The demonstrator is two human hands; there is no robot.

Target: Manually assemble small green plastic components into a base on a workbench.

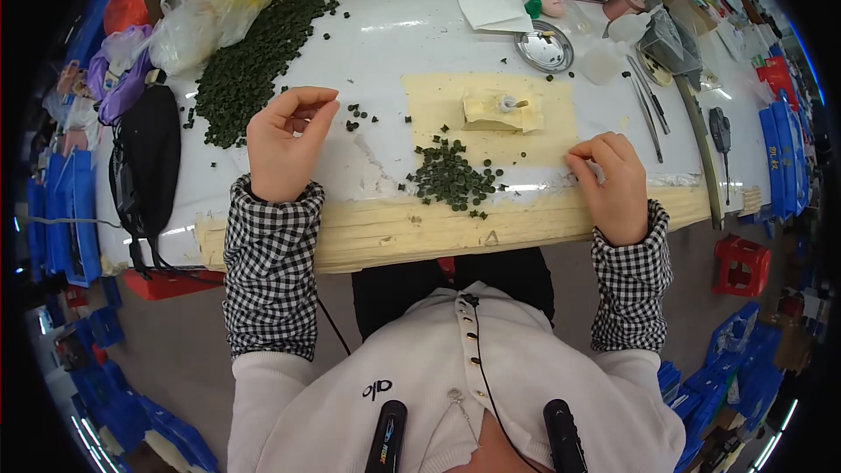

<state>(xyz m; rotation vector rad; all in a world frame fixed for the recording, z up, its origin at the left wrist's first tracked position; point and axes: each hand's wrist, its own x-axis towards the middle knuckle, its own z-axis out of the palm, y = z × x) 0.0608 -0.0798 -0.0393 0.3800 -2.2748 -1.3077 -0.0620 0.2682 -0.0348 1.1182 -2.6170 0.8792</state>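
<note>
Head view shows a pale, tape-covered block [487, 119] lying between the two hands, its long axis running roughly left to right. From the right hand [613, 184] it sits to the left and a little farther from the body; from the left hand [289, 140] it is off to the right, so the right hand is nearer. A small pale fitting [508, 103] stands on its top.

A small pile of dark green pieces [453, 173] lies left of the right fingertips, and to the right of the left ones but closer to the body. Scattered loose pieces [353, 114] are just beside the left fingertips, with the large heap [254, 70] beyond that hand.

The left thumb and forefinger tips are drawn close; I cannot tell whether they meet or pinch a piece. The right fingers curl toward the thumb, apart from the block, and their contact is also unclear. Metal tweezers [649, 123] lie beyond the right hand, to its right.
</note>
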